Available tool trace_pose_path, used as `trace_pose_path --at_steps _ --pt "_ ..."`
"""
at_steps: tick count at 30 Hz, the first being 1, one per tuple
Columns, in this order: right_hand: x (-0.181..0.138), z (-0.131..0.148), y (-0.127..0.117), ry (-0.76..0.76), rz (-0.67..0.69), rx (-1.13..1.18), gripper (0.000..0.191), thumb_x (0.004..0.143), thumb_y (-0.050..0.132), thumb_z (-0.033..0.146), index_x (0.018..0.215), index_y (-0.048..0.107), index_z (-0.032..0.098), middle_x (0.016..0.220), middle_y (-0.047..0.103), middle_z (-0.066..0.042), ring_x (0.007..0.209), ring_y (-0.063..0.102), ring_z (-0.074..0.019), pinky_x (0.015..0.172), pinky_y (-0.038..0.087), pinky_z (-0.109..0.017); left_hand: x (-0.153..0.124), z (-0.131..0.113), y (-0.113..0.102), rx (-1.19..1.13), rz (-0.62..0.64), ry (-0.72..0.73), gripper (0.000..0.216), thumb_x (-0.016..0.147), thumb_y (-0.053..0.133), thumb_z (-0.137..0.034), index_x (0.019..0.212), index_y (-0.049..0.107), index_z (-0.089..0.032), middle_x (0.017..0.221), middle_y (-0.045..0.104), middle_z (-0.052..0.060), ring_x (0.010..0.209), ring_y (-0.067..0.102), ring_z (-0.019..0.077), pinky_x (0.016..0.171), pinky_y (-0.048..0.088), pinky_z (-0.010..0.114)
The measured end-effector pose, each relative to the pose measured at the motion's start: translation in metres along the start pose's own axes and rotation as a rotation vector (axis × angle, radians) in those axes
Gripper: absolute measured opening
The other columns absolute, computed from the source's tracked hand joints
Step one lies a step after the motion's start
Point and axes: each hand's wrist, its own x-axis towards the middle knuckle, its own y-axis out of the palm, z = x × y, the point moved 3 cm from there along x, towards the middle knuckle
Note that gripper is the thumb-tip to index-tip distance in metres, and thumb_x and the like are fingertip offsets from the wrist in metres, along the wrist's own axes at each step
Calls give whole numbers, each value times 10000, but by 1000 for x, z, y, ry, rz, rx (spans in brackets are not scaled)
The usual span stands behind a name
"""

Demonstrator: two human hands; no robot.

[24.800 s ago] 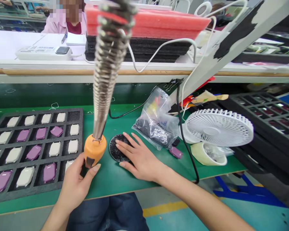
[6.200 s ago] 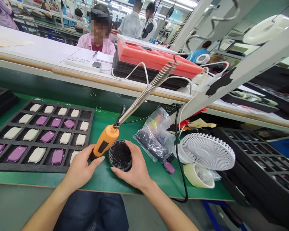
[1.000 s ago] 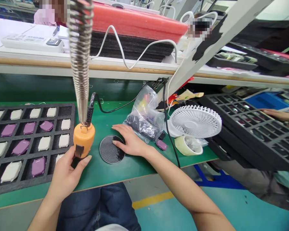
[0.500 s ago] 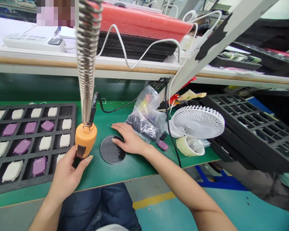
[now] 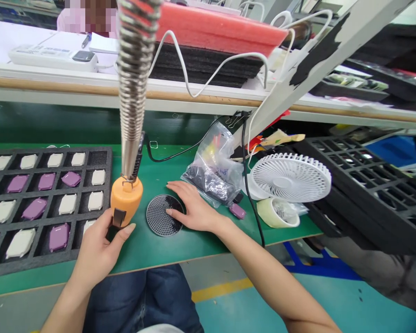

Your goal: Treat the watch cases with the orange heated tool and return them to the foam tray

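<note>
A bright orange plastic tool handle point(image 5: 126, 201), with a long coiled steel spring point(image 5: 131, 101) rising from it, is being held upright over the green bench mat point(image 5: 166, 254). The left hand point(image 5: 97, 245) is gripping its lower end, fingers closed around it. The open right hand point(image 5: 194, 208) is resting just beside it, fingers spread over the edge of a round black perforated disc point(image 5: 161, 215). To the left, a black foam tray point(image 5: 107, 196) is holding cream and purple rounded pieces.
</note>
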Motion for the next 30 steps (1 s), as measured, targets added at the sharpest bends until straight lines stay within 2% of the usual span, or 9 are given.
trace_pose_path --at_steps 7,15,22,30 --pt "-1 5 3 0 -22 -15 538 962 639 479 1438 548 244 1528 552 -116 1384 562 -290 1153 501 -587 1 -8 2 -9 -26 9 400 925 709 -516 1207 700 -234 1185 782 76 1040 752 262 875 598 340" --pt "22 1 16 -2 -65 -20 508 960 641 484 1397 579 231 1473 594 -110 1344 590 -276 1137 512 -575 3 -15 1 2 -15 36 420 947 685 -518 1267 678 -246 1224 773 81 1102 743 259 948 585 349" --pt "-3 4 10 45 -11 -5 547 954 648 490 1433 553 243 1534 548 -115 1397 551 -295 1168 482 -599 2 -12 1 -20 -22 14 466 919 712 -542 1284 675 -255 1244 767 76 1087 740 265 979 578 369" --pt "-18 8 11 92 -12 32 572 954 646 492 1459 531 249 1567 518 -117 1435 518 -309 1195 449 -621 4 -15 1 -20 -11 32 477 912 709 -553 1267 686 -236 1218 771 86 1063 739 269 965 578 370"
